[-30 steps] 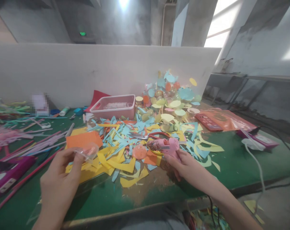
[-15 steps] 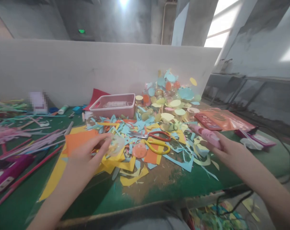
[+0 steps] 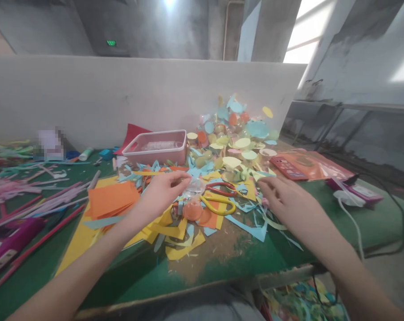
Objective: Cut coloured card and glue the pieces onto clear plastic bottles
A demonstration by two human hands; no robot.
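Note:
My left hand [image 3: 170, 187] pinches a small clear plastic cup or dome [image 3: 194, 189] between its fingertips, above the paper scraps. Just below it lies a round orange piece [image 3: 192, 210]. Scissors with red handles [image 3: 222, 189] and a yellow-handled pair [image 3: 220, 206] rest to the right of the cup. My right hand [image 3: 282, 196] hovers low over the scraps, its fingers loosely curved and apart. Beside its fingers a bit of the pink glue gun [image 3: 265, 202] peeks out; most of it is hidden behind the hand.
A pink basket [image 3: 155, 158] stands at the back, beside a heap of small cups topped with coloured paper discs [image 3: 242, 143]. Orange paper sheets [image 3: 113, 200] lie at left. Purple boxes [image 3: 355, 194] with cords and a red phone [image 3: 288, 168] are at right. Pipe cleaners [image 3: 55, 200] cover the left side.
My left hand has carried the clear cup rightward to above the orange piece. My right hand took the glue gun to the right, then came back leftward with the gun mostly out of sight.

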